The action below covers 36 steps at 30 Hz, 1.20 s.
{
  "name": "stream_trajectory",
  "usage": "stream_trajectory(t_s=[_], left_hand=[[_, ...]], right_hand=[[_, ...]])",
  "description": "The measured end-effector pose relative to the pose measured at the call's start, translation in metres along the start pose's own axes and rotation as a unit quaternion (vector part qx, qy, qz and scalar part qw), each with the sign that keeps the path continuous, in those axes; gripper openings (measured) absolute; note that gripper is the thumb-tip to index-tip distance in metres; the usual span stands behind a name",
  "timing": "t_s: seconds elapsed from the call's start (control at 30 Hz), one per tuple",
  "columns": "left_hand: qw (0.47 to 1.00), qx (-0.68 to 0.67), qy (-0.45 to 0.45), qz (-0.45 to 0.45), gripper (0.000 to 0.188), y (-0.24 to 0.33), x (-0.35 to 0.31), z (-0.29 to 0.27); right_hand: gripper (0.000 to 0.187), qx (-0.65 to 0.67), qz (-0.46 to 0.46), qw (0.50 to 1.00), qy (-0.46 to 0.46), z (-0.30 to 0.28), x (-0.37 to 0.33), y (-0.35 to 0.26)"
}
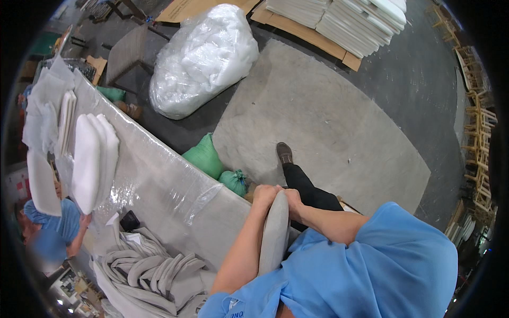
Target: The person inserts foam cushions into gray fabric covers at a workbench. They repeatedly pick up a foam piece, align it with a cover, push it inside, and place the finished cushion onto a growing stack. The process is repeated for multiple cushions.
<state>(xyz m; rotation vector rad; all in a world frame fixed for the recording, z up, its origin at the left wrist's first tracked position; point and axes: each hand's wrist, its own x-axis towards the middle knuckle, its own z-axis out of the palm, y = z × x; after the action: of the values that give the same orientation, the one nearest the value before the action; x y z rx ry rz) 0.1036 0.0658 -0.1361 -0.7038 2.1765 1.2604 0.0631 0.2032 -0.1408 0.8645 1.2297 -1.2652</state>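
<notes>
Between my forearms stands a light grey seat cushion (274,236), turned on its edge with its near end against my blue shirt. My left hand (265,196) is closed on the cushion's far end from the left side. From the right, my right hand (293,200) closes on that same end, nearly meeting the left. The fingertips of both hands are mostly hidden behind the cushion's tip. To the left, a heap of grey fabric covers (154,270) lies on the plastic-wrapped table (175,206).
White foam pads (87,164) stand on the table's far left, where a co-worker (63,220) in blue handles one. Green sacks (204,156) sit beside the table edge. Beyond are a large bag of white stuffing (207,61), a grey chair (127,53) and stacked white sheets (339,24).
</notes>
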Motion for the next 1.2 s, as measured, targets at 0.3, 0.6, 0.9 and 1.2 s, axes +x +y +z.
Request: stream_trajectory(t_s=[0.3,0.6,0.9,1.2], left_hand=[[0.986,-0.07,0.055,-0.139,0.035,0.029,-0.019,0.001],[0.963,-0.156,0.016,-0.219,0.032,0.036,-0.032,-0.013],[0.992,-0.008,0.05,-0.116,0.033,0.058,-0.036,-0.017],[0.992,-0.088,0.067,-0.064,0.033,0.042,-0.037,-0.007]], right_hand=[[0.018,0.015,-0.059,0.991,-0.121,-0.014,-0.009,0.005],[0.052,-0.001,0.134,0.987,-0.093,0.004,-0.029,-0.024],[0.054,-0.034,0.116,0.991,-0.058,0.007,-0.049,-0.038],[0.023,-0.169,-0.01,0.985,0.01,-0.016,-0.002,-0.012]])
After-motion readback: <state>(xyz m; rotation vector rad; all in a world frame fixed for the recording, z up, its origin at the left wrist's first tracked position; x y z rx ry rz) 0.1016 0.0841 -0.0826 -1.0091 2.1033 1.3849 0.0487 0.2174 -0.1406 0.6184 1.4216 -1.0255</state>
